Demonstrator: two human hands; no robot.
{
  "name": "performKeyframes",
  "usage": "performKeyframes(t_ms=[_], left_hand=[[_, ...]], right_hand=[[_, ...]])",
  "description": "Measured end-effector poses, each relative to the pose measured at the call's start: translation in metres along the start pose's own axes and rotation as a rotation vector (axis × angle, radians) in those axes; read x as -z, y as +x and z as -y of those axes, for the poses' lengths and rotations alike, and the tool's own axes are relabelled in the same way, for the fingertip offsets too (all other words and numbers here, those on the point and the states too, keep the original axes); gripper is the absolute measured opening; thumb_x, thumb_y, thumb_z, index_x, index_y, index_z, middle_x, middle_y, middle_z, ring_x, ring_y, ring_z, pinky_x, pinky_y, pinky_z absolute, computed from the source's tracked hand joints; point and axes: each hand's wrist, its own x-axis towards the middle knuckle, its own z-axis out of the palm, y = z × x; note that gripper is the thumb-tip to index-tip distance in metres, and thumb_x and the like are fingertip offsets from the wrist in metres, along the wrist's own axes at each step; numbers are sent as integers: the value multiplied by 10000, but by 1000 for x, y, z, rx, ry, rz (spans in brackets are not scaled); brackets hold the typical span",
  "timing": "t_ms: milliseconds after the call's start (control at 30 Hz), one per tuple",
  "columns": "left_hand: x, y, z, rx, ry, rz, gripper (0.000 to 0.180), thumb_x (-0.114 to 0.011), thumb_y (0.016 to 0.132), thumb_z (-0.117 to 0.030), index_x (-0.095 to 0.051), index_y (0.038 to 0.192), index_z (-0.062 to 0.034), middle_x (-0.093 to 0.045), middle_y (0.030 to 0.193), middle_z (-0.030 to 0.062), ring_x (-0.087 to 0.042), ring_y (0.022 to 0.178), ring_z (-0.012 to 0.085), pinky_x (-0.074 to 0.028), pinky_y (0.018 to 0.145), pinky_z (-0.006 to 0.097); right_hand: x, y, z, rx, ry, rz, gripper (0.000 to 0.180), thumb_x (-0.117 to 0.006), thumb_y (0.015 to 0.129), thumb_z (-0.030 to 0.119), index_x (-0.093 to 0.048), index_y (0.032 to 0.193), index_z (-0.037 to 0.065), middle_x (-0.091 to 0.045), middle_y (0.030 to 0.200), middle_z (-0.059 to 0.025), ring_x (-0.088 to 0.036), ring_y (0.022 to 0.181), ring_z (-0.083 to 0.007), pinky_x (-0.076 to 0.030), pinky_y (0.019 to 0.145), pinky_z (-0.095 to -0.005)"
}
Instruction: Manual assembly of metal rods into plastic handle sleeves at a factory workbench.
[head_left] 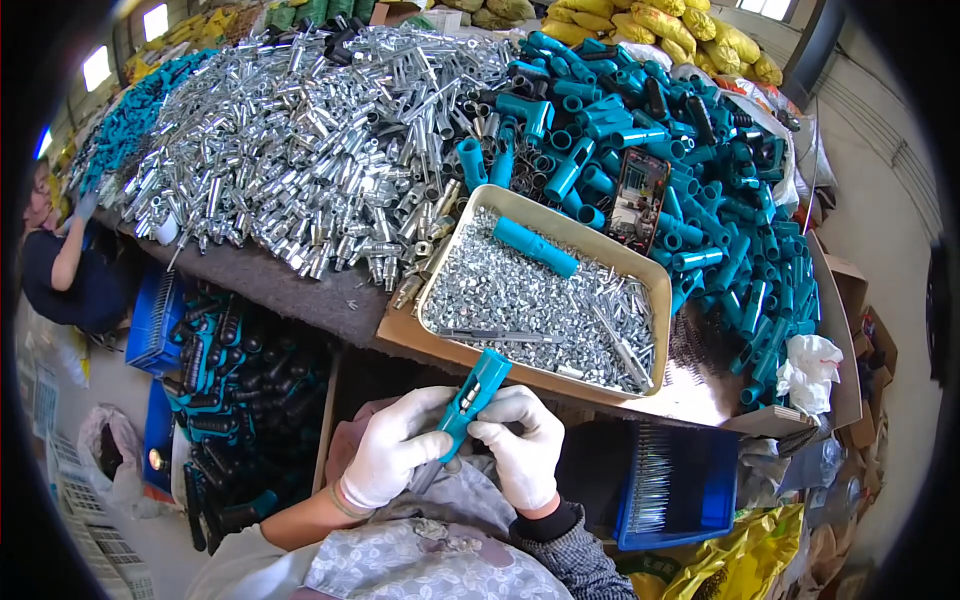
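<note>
Close to the body, the left hand (392, 450) and right hand (520, 447), both in white gloves, clasp one teal plastic handle (473, 396) between them, its open end tilted toward the tray. Just beyond sits a metal tray (548, 212) of small screws with another teal tube (535, 246) lying in it. Behind it lie a phone (638, 199), heaps of silver metal parts (300, 140) and teal handles (700, 170). Farthest back, yellow sacks (690, 25) are stacked.
</note>
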Motion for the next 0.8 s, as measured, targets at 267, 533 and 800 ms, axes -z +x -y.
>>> performKeyframes(t_ms=[267, 533, 800], left_hand=[[8, -2, -10, 54, 36, 131, 474, -567, 927, 20, -451, 1382, 88, -619, 1128, 130, -627, 920, 179, -555, 768, 304], [1, 2, -10, 105, 190, 176, 455, -584, 962, -22, -464, 1396, 42, -610, 1093, 74, -603, 929, 119, -542, 742, 257], [-4, -5, -13, -188, 523, 129, 728, -709, 885, 8, -305, 1490, -24, -592, 1251, 176, -643, 1064, 235, -515, 946, 343]], right_hand=[[15, 5, 1, -405, 324, 120, 216, -730, 839, 7, -602, 1014, -4, -679, 999, -99, -669, 833, -173, -565, 766, -320], [-1, 5, 18, -264, -78, 63, 347, -737, 835, 105, -598, 1128, -19, -653, 937, -40, -612, 845, -104, -516, 772, -268], [30, 3, -9, -7, 10, 297, 597, -891, 719, 366, -649, 1141, 20, -609, 1110, -81, -589, 999, -191, -483, 879, -303]])
